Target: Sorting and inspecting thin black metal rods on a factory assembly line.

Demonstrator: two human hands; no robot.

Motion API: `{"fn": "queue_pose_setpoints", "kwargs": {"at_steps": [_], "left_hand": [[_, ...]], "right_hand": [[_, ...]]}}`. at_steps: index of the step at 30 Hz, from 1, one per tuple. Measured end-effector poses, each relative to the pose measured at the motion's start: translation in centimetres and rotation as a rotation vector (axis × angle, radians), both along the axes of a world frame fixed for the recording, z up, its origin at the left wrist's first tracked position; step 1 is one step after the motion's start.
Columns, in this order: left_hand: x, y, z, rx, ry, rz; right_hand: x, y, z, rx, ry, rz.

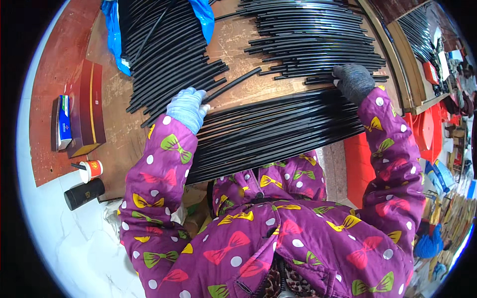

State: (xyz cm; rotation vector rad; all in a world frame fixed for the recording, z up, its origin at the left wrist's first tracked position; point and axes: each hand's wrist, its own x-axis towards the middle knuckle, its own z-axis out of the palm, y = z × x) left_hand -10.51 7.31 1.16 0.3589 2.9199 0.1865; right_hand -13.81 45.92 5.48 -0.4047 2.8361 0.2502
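Observation:
My left hand (188,109), in a pale blue-grey glove, is closed with a thin black rod (233,84) between fingers and thumb; the rod slants up to the right. My right hand (354,82), in a dark grey glove, has its fingers curled round a black rod (318,80) at the near edge of the right-hand pile; its fingertips are partly hidden. Between my forearms, a wide layer of long black rods (273,129) lies side by side at the table's near edge. Beyond are a left pile (169,74) and a right pile (313,35) of black rods.
Blue plastic (202,20) flanks the left pile on the worn wooden table (228,44). At left stand a dark red box (91,109), a blue-white box (64,121), a paper cup (91,171) and a black cylinder (84,194). Red stools (425,129) stand at right.

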Motion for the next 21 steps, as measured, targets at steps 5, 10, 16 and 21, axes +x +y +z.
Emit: {"fn": "queue_pose_setpoints", "kwargs": {"at_steps": [5, 10, 16, 21], "left_hand": [[0.3, -0.1, -0.3, -0.056, -0.064, 0.034], [2.1, -0.9, -0.9, 0.224, 0.115, 0.14], [4.4, -1.4, 0.0, 0.568, 0.079, 0.199], [6.3, -1.8, 0.9, 0.885, -0.183, 0.327]], "right_hand": [[-0.9, -1.8, 0.4, 0.252, -0.031, 0.17], [-0.6, -0.5, -0.6, 0.276, -0.055, 0.198], [2.4, -1.2, 0.4, 0.047, 0.307, 0.248], [5.5, -4.2, 2.2, -0.398, 0.396, 0.336]]}}
